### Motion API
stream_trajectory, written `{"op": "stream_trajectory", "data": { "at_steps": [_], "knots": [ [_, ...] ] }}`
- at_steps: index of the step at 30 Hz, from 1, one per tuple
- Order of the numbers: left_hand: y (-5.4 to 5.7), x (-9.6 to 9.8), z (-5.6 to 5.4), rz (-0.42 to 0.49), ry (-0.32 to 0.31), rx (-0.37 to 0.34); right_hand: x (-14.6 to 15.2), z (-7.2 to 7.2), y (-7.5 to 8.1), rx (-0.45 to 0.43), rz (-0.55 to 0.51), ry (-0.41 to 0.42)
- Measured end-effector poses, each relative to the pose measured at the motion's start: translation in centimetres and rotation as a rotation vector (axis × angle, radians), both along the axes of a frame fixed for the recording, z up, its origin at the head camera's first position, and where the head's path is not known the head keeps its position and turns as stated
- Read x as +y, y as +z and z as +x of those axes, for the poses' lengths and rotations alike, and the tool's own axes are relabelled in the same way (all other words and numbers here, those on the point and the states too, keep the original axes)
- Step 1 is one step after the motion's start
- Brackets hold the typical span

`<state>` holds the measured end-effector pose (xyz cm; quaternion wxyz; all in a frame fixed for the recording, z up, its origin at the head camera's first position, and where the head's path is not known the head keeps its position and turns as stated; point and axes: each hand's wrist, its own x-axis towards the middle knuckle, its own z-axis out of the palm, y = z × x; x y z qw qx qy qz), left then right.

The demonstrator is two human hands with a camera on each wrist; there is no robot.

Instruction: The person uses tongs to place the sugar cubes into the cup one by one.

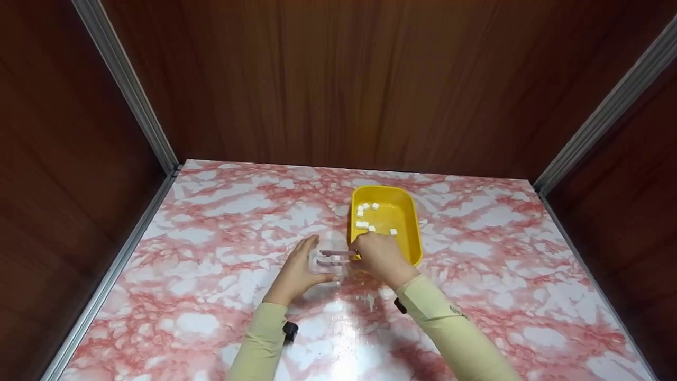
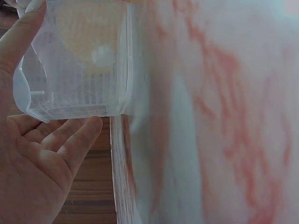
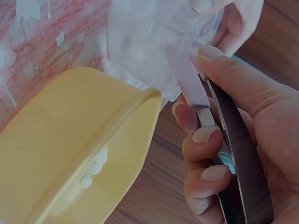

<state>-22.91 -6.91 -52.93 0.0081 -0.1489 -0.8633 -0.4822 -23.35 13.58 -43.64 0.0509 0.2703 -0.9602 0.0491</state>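
Note:
A clear plastic container (image 2: 84, 79) stands on the table's near middle. My left hand (image 1: 295, 273) holds it from the left, thumb on the near side and fingers on the far side. My right hand (image 1: 383, 257) grips a pair of tongs (image 3: 240, 154) with dark metal handles and pink tips. In the head view the pink tips point left over the container's opening; whether they pinch anything is hidden. Just right of the container is a yellow tub (image 1: 392, 214), with several small white cubes (image 1: 375, 206) scattered inside. The right hand is above the tub's near left corner.
The tabletop (image 1: 227, 243) has a red and white marbled pattern. A brown wood-look panel (image 1: 338, 84) rises behind it, with more panels and metal rails (image 1: 127, 79) at both sides. Whitish worn marks (image 1: 368, 300) show on the surface near the tub.

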Motion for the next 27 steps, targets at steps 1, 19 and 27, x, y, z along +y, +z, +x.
{"op": "stream_trajectory", "data": {
  "at_steps": [1, 19, 27],
  "knots": [
    [0.01, 0.0, 0.01, 0.0, 0.0, -0.001, 0.01, 0.0, 0.0, -0.002, -0.004, 0.002],
    [0.02, -0.02, 0.07, 0.009, -0.002, -0.008, 0.23, 0.1, 0.18, -0.043, -0.027, -0.029],
    [0.05, -0.05, 0.05, -0.001, -0.003, -0.024, 0.63, 0.24, 0.84, -0.08, -0.037, -0.055]
  ]
}}
